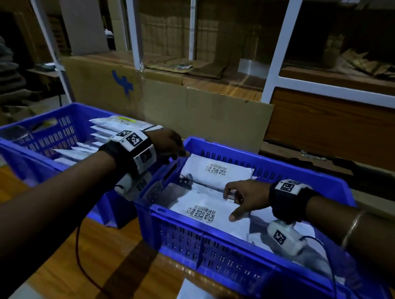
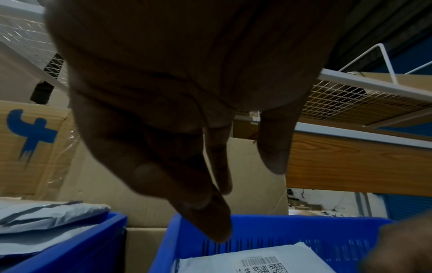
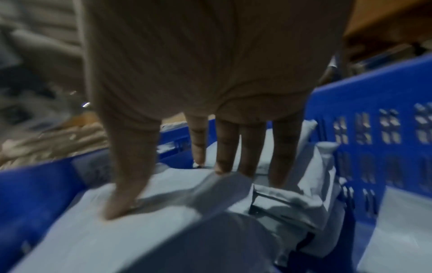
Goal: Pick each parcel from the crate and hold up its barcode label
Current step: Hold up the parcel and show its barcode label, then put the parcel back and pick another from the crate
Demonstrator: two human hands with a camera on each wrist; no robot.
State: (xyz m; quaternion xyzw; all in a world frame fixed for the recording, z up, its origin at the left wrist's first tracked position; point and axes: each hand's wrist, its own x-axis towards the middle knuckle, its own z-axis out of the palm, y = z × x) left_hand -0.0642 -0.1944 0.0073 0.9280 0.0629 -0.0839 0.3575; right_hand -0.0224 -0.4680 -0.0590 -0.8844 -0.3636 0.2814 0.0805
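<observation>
Wooden table carries two blue plastic crates side by side, touching at the near corners. Behind them, a large cardboard carton with a blue mark, under a white-framed shelf rack. Right crate holds white polythene parcels lying flat, overlapping; left crate holds a row of white parcels standing on edge. Near parcel in the right crate lies label up, barcode label facing the head camera; far parcel against the back wall also shows its barcode label. Right hand is down on the near parcel: thumb pressed on its top face, fingers fairly straight and reaching over its far edge, no firm hold evident; right wrist view is blurred. Left hand hovers over the left wall of the right crate, fingers loosely bunched and pointing down, holding nothing, apart from the far parcel below. Both wrists wear black straps with marker-tagged camera units.
</observation>
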